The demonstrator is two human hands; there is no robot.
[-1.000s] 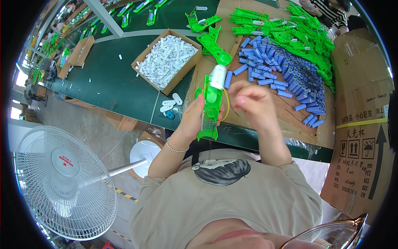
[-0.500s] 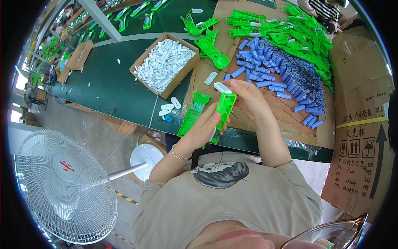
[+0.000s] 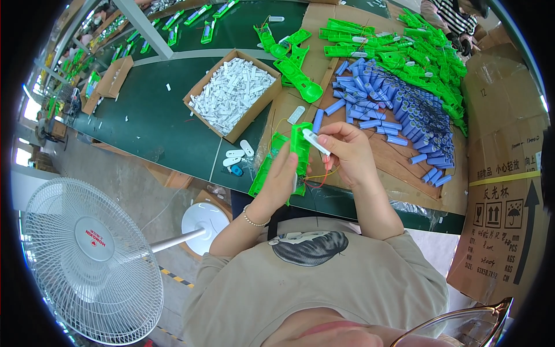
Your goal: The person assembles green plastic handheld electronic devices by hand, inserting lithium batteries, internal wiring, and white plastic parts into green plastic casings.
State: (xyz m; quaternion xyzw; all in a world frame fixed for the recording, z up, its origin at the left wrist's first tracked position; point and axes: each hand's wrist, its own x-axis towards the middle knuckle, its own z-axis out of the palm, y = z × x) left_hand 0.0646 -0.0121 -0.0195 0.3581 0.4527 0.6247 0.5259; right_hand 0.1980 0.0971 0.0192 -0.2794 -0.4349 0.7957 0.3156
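My left hand (image 3: 278, 180) is closed around a bright green plastic housing (image 3: 299, 151), which stands nearly upright. In my right hand (image 3: 350, 151), thumb and fingers pinch a slim white plastic piece (image 3: 317, 142), its upper end against the housing's top end. Red and yellow wires (image 3: 327, 172) hang from this piece toward the housing's lower part. Beside my left hand, a second green housing part (image 3: 264, 175) lies at the table edge, partly hidden by that hand. A flat white strip (image 3: 296, 114) rests just beyond the held housing.
An open cardboard box (image 3: 254, 118) holds many white pieces. White oval parts (image 3: 234, 154) and a small blue part (image 3: 236, 170) lie before it. Blue cylindrical cells (image 3: 416, 110) and green housings (image 3: 433, 55) are heaped right. A fan (image 3: 95, 266) and tall carton (image 3: 500, 173) flank me. Another person (image 3: 454, 20) is far right.
The green housing has turned more upright and moved slightly left. My right hand now holds the white piece tilted out from the housing's end, and its red and yellow wires have come into sight.
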